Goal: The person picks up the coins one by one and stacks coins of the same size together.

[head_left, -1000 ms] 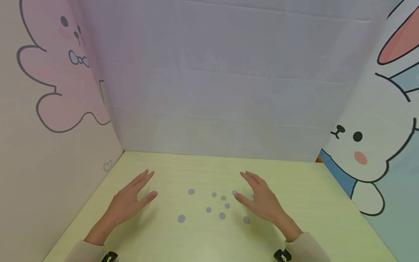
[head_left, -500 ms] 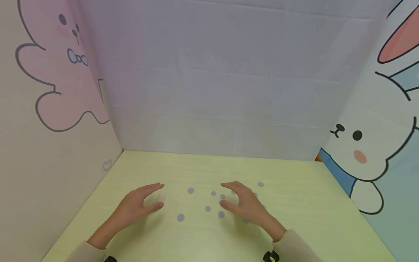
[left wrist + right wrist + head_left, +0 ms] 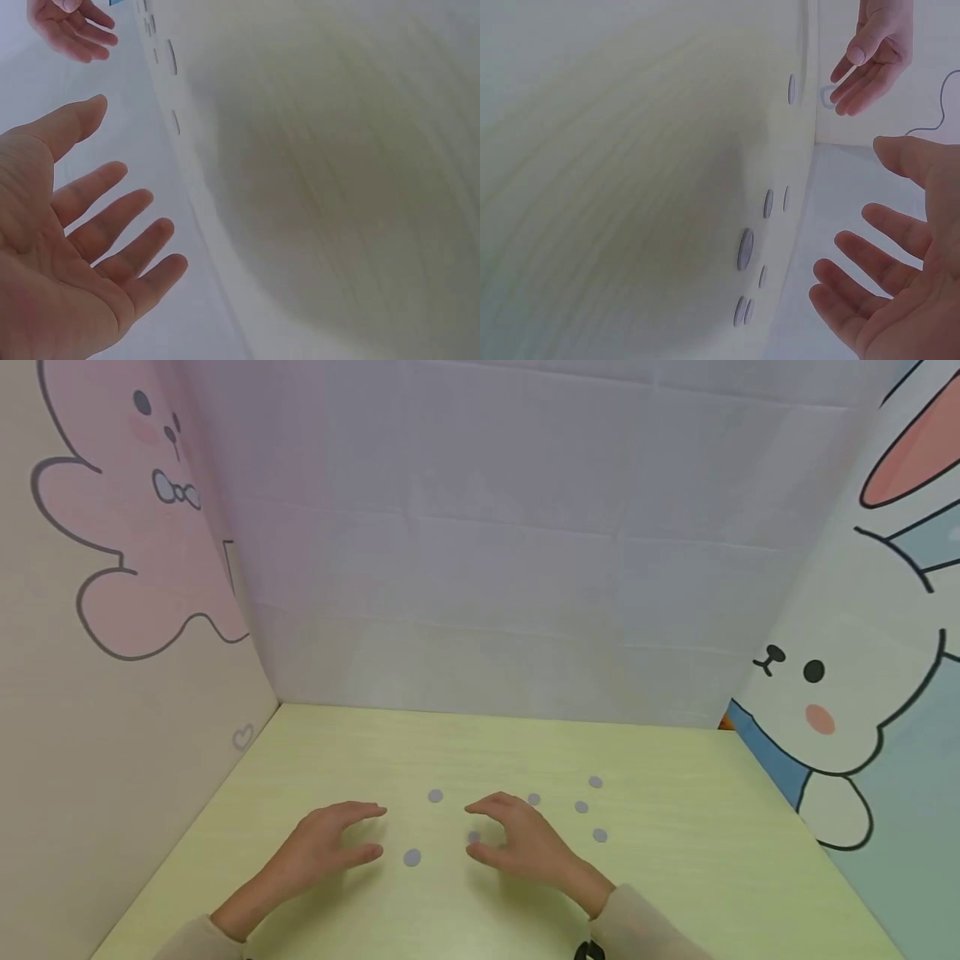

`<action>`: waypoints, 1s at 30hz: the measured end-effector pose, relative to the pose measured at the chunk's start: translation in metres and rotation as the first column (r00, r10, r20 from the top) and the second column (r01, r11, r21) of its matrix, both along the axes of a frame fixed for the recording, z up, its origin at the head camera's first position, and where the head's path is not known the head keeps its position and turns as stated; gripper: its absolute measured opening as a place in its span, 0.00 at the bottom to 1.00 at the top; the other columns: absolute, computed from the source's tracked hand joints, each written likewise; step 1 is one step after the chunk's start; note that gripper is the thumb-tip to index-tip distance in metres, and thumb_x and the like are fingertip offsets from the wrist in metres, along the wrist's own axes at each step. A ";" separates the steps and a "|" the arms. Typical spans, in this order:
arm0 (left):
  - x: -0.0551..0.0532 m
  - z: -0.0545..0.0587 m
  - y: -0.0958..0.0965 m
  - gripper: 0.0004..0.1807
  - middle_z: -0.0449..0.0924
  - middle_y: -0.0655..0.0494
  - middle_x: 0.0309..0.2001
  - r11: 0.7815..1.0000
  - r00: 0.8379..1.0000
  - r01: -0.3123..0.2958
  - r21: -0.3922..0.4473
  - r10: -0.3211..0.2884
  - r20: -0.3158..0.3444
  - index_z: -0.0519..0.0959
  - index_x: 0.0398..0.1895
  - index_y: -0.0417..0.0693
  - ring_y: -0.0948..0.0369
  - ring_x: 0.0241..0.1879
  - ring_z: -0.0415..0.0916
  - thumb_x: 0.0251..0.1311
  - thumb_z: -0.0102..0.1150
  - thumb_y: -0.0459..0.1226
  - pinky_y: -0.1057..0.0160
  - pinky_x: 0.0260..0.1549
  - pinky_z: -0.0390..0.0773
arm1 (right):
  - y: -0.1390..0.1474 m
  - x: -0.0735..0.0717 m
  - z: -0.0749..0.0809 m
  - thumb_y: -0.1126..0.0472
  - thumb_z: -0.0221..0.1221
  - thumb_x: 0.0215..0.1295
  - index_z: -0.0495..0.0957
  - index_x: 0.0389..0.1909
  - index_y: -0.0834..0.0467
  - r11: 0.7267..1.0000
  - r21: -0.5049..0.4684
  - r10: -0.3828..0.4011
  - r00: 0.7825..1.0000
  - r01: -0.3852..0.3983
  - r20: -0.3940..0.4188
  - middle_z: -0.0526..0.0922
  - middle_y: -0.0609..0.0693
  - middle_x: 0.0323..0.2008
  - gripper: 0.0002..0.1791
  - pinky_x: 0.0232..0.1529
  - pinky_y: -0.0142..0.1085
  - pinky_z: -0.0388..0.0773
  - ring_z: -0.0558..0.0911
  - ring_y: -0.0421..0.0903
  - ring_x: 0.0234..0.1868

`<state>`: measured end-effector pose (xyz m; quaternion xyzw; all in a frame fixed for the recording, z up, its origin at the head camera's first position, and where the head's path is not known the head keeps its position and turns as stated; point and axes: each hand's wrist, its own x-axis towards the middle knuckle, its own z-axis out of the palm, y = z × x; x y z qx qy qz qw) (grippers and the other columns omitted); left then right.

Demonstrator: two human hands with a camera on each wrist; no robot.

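Note:
My left hand (image 3: 318, 852) hovers over the pale yellow tabletop (image 3: 360, 918), fingers reaching inward and thumb held apart from them. Opposite it, my right hand (image 3: 528, 847) is in the same pose, with a gap between the two. Neither holds anything. Several flat grey discs lie on the tabletop; their kind cannot be told. One disc (image 3: 412, 857) is between the hands, near the left thumb. Another disc (image 3: 474, 837) shows between the right thumb and fingers. Some are hidden behind the right hand. Both palms appear in the wrist views, the left palm (image 3: 67, 277) with spread fingers.
More grey discs lie beyond the right hand, such as a disc (image 3: 600, 835) to its right. A pale back wall (image 3: 480, 568) closes off the far edge. Side walls carry a pink cartoon figure (image 3: 150, 543) and a white rabbit (image 3: 840, 693).
My right hand has moved left and toward me, uncovering discs at the right and covering others. My left hand has shifted slightly right and toward me, so the hands are closer together.

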<state>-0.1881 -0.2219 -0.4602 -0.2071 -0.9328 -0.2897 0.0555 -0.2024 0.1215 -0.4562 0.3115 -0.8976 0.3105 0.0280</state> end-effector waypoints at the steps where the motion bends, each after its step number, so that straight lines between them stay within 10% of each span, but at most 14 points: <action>1: 0.000 -0.001 0.001 0.28 0.86 0.56 0.62 1.000 1.000 -0.002 -0.005 0.002 0.002 0.85 0.63 0.55 0.48 0.63 0.82 0.61 0.77 0.51 0.40 0.61 0.77 | -0.003 0.000 -0.001 0.51 0.70 0.69 0.83 0.64 0.56 1.000 0.007 0.003 1.000 -0.003 0.005 0.84 0.48 0.60 0.26 0.63 0.49 0.79 0.82 0.50 0.62; 11: 0.004 -0.009 0.013 0.23 0.88 0.54 0.58 0.997 0.997 -0.070 -0.014 0.070 0.025 0.88 0.56 0.55 0.47 0.61 0.82 0.57 0.80 0.47 0.40 0.62 0.77 | -0.025 0.000 -0.008 0.52 0.71 0.66 0.83 0.63 0.55 0.998 0.052 0.022 1.000 -0.022 0.002 0.84 0.46 0.58 0.25 0.60 0.42 0.80 0.81 0.47 0.59; 30: 0.002 -0.014 0.034 0.18 0.90 0.56 0.51 0.991 1.000 -0.018 -0.135 0.016 -0.017 0.91 0.48 0.52 0.49 0.56 0.85 0.53 0.82 0.41 0.42 0.59 0.80 | -0.054 -0.008 -0.023 0.52 0.75 0.62 0.89 0.55 0.50 0.981 0.190 0.027 0.999 -0.023 -0.019 0.85 0.42 0.53 0.20 0.61 0.37 0.78 0.80 0.42 0.56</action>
